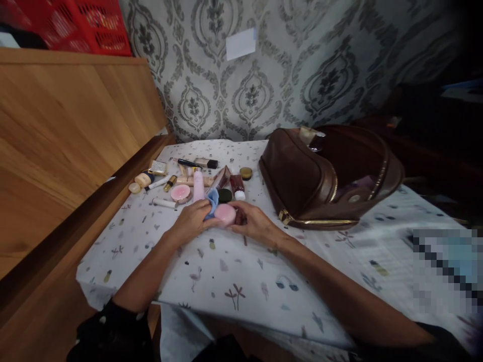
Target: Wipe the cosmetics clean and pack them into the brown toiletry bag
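Printed fabric covered the surface [241, 281], with cosmetics [188, 182] strewn beside an open bag [313, 176]. My right hand [253, 221] closed its fingers round a pink compact [225, 214] mid-surface, seemingly to steady it, while my left hand [191, 221] pinched a blue cloth [212, 202] against it.
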The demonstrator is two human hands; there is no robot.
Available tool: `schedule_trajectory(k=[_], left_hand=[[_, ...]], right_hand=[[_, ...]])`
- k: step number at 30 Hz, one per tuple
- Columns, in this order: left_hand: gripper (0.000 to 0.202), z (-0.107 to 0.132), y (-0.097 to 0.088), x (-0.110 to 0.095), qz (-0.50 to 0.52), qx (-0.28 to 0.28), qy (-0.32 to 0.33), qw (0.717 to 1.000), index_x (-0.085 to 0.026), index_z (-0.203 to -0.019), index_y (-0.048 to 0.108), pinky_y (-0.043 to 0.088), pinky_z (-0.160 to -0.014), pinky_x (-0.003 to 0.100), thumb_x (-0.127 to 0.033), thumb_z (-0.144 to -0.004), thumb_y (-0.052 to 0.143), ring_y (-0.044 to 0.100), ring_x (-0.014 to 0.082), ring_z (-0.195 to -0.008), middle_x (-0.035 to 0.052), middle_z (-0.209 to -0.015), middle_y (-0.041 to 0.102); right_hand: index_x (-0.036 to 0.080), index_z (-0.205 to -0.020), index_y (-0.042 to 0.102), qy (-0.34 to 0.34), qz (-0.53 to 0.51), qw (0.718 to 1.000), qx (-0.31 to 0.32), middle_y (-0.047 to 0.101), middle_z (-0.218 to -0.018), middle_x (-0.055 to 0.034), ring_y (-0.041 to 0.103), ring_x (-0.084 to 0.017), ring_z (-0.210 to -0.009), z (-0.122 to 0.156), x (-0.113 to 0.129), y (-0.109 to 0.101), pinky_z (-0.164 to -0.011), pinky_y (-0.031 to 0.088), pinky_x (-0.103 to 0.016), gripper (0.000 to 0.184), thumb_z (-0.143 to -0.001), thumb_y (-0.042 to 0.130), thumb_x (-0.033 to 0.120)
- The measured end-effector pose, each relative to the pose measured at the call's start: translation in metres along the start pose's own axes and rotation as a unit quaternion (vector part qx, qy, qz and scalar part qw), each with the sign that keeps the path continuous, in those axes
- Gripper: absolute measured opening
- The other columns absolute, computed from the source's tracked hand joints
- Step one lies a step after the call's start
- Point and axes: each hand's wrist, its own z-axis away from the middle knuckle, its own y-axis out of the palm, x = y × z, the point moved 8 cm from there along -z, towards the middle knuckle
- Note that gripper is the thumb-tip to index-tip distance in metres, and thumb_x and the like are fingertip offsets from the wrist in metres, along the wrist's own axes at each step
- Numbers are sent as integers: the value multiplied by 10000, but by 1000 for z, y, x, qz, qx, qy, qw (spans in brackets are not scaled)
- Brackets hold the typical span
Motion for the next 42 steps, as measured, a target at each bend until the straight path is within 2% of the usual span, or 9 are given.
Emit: schedule_trajectory(k=[8, 12, 18, 22, 26, 29, 35, 40, 42], left_hand=[[415, 0, -7, -8, 64, -51, 49, 995, -162, -695, 611, 450, -823, 298, -467, -958, 511, 582, 187, -890, 61, -948, 607], [494, -1, -7, -1, 92, -52, -4, 994, -176, -602, 518, 403, -677, 281, -493, -972, 437, 522, 152, -688, 12, -702, 545], [476, 0, -11, 10, 170, -78, -64, 980, -198, -621, 426, 350, -625, 269, -485, -990, 342, 432, 124, -597, -37, -592, 457], [315, 1, -8, 10, 244, -65, -86, 964, -188, -1055, 547, 444, -749, 273, -470, -915, 539, 571, 163, -809, 3, -891, 619], [689, 3, 0, 4, 290, 59, -55, 954, -206, -1358, 463, 424, -1020, 371, -428, -769, 742, 549, 270, -1197, 100, -1348, 565], [775, 6, 1, 5, 294, 136, -28, 946, -183, -1422, 429, 389, -1091, 398, -377, -742, 747, 498, 295, -1290, 123, -1453, 495], [380, 2, -3, 20, 271, 102, -48, 956, -161, -1161, 635, 487, -921, 333, -197, -789, 565, 626, 236, -1024, 60, -1113, 702], [255, -2, -10, 23, 175, -27, -89, 980, -164, -1007, 626, 457, -736, 274, -166, -759, 564, 590, 189, -793, -1, -847, 665], [247, -2, -8, 22, 161, -36, -99, 981, -164, -1006, 618, 430, -690, 263, -183, -765, 568, 567, 180, -747, -8, -805, 635]], right_hand=[[142, -1327, 541, -3, -73, 997, 6, 588, -791, 6, 549, -127, -639, -3, -7, 2, -585, 493, -257, 705, -699, 778, 358], [174, -1321, 544, -29, -17, 999, -6, 599, -899, -23, 563, -132, -671, -2, 3, -2, -649, 527, -297, 698, -708, 790, 401], [229, -1285, 591, -161, 153, 972, -69, 591, -1177, -114, 559, -281, -1131, 7, 45, -10, -987, 480, -477, 477, -843, 677, 385], [205, -1291, 592, -199, 176, 964, -21, 547, -1321, -148, 518, -297, -1233, 11, 46, 9, -1037, 449, -517, 414, -901, 598, 341], [205, -1315, 574, -196, 159, 967, -16, 531, -1340, -146, 521, -282, -1246, 10, 39, 15, -1031, 469, -491, 415, -902, 569, 255], [212, -1300, 582, -182, 145, 972, -23, 533, -1336, -137, 540, -277, -1230, 9, 36, 12, -1033, 474, -478, 410, -893, 592, 259], [201, -1367, 525, -155, 117, 981, -6, 511, -1369, -145, 524, -283, -1267, 8, 32, 7, -1076, 439, -488, 518, -868, 624, 297], [200, -1391, 509, -153, 95, 984, 3, 562, -1314, -137, 544, -281, -1218, 7, 33, 3, -1054, 444, -493, 559, -872, 644, 356], [211, -1389, 514, -134, 99, 986, 2, 584, -1232, -120, 578, -270, -1129, 6, 34, 2, -987, 489, -473, 590, -853, 680, 393]])
